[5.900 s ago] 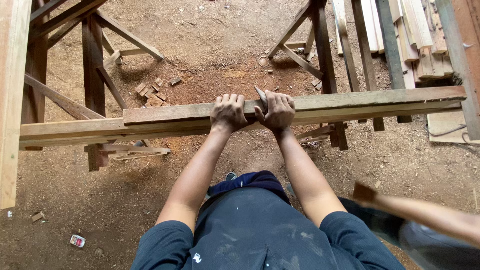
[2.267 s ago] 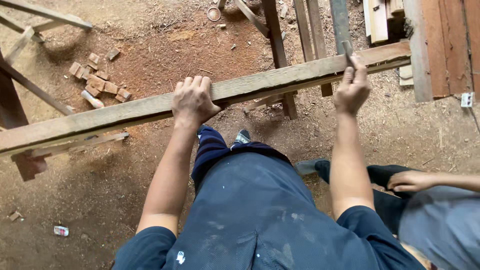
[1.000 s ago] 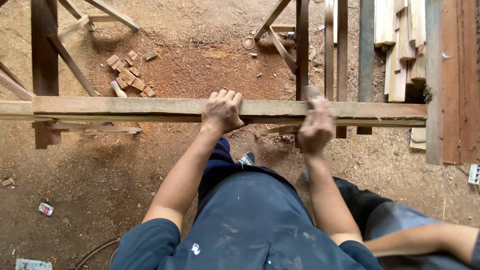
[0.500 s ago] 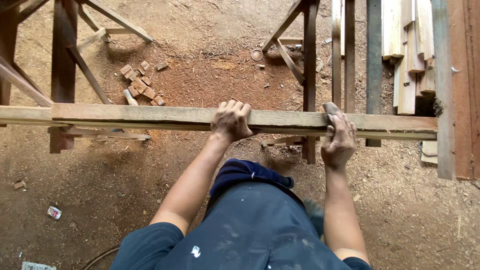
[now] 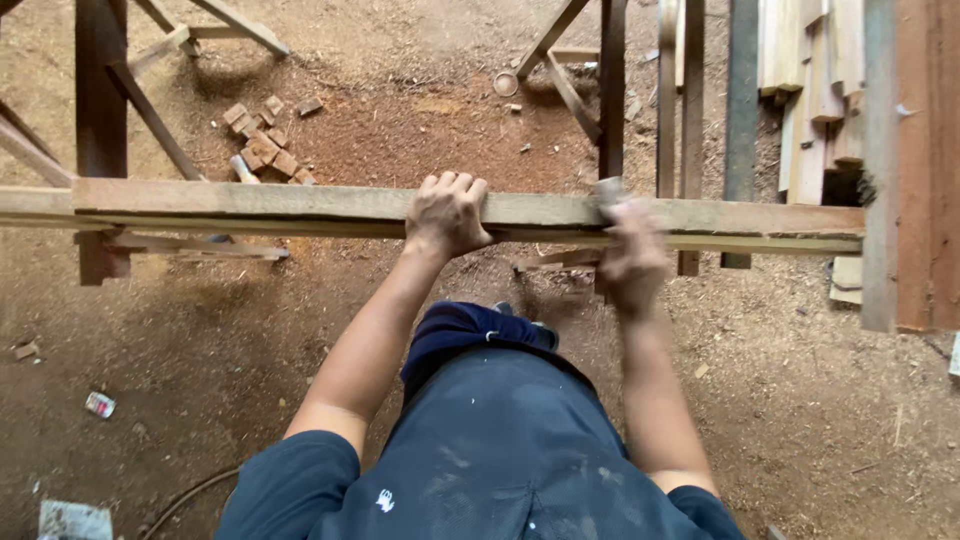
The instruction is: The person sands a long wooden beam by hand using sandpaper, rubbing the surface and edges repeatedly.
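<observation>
A long wooden plank lies level across the view, resting on wooden trestles. My left hand grips the plank near its middle, fingers curled over the far edge. My right hand is blurred with motion against the plank's near edge, to the right of the left hand. It seems to press a small greyish pad or block onto the wood; the blur hides what it is.
A dark wooden trestle stands at the left and another behind the plank. Stacked boards and a reddish beam fill the right. Small wood offcuts lie on the sawdust-covered dirt floor.
My right hand has slid left along the plank, closer to my left hand, and is now blurred. My left hand keeps its grip. The other person's arm has left the view.
</observation>
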